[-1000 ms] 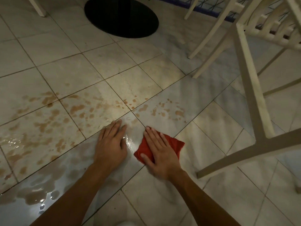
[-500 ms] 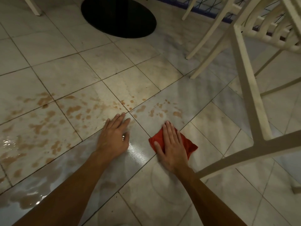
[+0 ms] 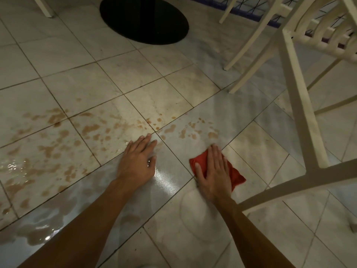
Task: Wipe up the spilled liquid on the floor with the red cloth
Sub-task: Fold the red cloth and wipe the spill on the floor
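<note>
Your right hand [image 3: 214,171] presses flat, fingers [image 3: 217,153] straight, on the crumpled red cloth [image 3: 234,174] at centre-right of the frame. Your left hand [image 3: 136,161] rests open, fingers together, on the wet pale tiled floor [image 3: 119,78]. Brown spilled liquid [image 3: 58,140] spreads to the left.

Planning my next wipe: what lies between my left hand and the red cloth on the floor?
Head view: between left hand and red cloth only glossy wet floor tile with one grout line.

red cloth [image 3: 236,174], brown spill [image 3: 58,149], black base [image 3: 144,20]
</note>
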`<state>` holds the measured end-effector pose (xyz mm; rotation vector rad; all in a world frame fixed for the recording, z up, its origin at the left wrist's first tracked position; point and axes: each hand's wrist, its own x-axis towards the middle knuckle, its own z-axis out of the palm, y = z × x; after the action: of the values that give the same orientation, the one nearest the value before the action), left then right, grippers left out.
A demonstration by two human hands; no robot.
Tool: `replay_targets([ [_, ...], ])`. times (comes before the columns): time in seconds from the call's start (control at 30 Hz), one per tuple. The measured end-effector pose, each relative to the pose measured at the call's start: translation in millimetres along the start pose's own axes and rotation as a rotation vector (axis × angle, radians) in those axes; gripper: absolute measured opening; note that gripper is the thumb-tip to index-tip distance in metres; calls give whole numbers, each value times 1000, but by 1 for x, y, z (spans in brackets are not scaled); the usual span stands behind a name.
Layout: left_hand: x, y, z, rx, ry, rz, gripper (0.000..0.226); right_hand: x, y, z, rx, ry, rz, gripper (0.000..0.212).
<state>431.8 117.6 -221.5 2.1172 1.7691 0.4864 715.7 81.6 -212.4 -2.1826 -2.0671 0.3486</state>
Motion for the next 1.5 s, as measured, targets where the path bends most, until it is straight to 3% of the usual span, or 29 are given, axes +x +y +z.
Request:
replay_targets([
  [0.13,0,1,2,4,20,2,63,30,-15,-2,17,46,194,87],
  [0.37,-1,0,3,25,22,8,63,5,-10,-3,-47,-77,-209,83],
  [0.53,-1,0,2,39,15,6,63,19,-4,-1,9,6,31,86],
  [0.6,-1,2,2,49,11,0,64,36,-16,0,2,-9,47,86],
  [0.77,-2,4,3,56,14,-16,63,33,-18,-1,-43,-101,-305,84],
  [0.83,-2,2,2,59,0,-11,63,23,-4,-4,-32,-115,-352,85],
  [1.0,-4,3,3,66,7,-22,63,41,-13,-1,-16,-29,-6,83],
  [1.07,-5,5,4,62,7,-41,64,54,-32,2,-7,-39,-22,83],
  [1.23,-6,6,1,54,0,-34,64,31,-28,0,-50,-110,-349,84],
  [1.43,-7,6,0,43,1,-39,63,46,-27,2,-11,-35,-53,84],
  [1.5,-8,8,1,42,-3,-54,63,58,-44,4,-8,-47,-80,84],
])
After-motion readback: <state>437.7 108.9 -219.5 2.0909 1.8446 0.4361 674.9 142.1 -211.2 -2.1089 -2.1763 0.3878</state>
